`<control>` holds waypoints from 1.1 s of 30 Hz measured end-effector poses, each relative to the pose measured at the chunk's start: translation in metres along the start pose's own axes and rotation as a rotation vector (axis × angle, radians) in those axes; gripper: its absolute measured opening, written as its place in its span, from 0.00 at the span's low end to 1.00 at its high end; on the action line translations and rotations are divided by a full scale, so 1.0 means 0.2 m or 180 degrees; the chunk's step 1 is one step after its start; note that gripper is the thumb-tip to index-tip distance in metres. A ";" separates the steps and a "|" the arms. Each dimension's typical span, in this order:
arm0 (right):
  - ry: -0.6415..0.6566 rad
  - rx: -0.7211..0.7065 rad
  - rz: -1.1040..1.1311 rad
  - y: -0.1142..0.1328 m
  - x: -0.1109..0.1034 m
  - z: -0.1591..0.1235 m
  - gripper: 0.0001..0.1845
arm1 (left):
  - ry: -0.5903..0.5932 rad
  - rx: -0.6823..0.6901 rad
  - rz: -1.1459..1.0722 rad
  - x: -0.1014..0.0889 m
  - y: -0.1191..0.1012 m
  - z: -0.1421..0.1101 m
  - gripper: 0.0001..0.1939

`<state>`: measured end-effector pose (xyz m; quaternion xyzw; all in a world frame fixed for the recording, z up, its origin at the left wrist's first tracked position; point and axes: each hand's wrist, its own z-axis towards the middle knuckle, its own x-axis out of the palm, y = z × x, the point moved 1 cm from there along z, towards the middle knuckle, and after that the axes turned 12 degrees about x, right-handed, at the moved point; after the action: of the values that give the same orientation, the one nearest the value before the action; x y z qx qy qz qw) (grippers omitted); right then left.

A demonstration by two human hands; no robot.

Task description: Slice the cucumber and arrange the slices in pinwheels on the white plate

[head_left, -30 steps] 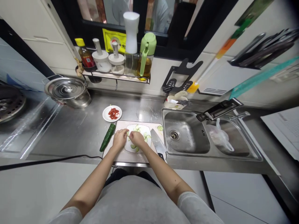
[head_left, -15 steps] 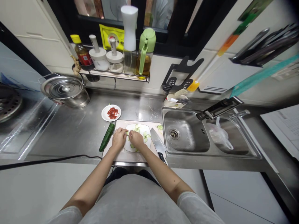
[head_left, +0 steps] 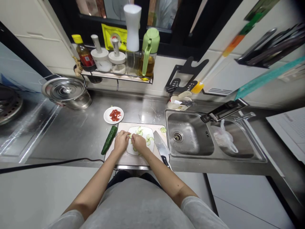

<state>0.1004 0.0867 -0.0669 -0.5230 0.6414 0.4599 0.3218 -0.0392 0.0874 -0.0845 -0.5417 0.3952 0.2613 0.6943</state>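
Note:
Over the left part of a white square plate (head_left: 147, 129), my left hand (head_left: 121, 141) and my right hand (head_left: 138, 143) meet, fingertips pinched closely together. A small pale green cucumber slice (head_left: 130, 135) shows between them, mostly covered by the fingers. Curved cucumber slices (head_left: 150, 139) lie in pinwheel shapes on the plate. Beneath the plate is a light cutting board (head_left: 128, 161). A kitchen knife (head_left: 161, 144) rests on the board's right side, handle toward me, with cucumber rounds (head_left: 163, 129) above it. Left of the board lies a whole cucumber (head_left: 109, 140).
A small white plate (head_left: 106, 118) of chopped red pieces (head_left: 114, 115) sits behind the whole cucumber. The double sink (head_left: 190, 136) adjoins the board on the right. A lidded steel pot (head_left: 71, 97) stands back left, below a seasoning rack (head_left: 119, 76). A black cord (head_left: 59, 162) crosses the front left.
Almost nothing differs: both hands stay over the plate's left part, with only slight finger movement.

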 end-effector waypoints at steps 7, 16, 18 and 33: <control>-0.0005 0.0003 -0.0003 0.00 -0.01 0.00 0.12 | -0.0014 -0.0029 -0.0015 0.00 -0.01 0.00 0.13; -0.0012 0.0021 -0.0031 0.01 0.00 -0.01 0.13 | -0.0026 -0.0005 -0.0017 0.00 0.00 0.01 0.14; -0.0023 0.0001 -0.0044 0.00 0.00 0.00 0.13 | -0.0024 -0.0002 0.0000 0.00 0.00 0.01 0.14; -0.0133 -0.0333 -0.0551 0.02 0.04 -0.02 0.17 | -0.0027 0.0004 0.0101 -0.01 -0.02 0.00 0.14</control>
<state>0.0948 0.0808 -0.0709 -0.5829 0.5621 0.4740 0.3459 -0.0372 0.0864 -0.0813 -0.5337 0.4010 0.2744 0.6921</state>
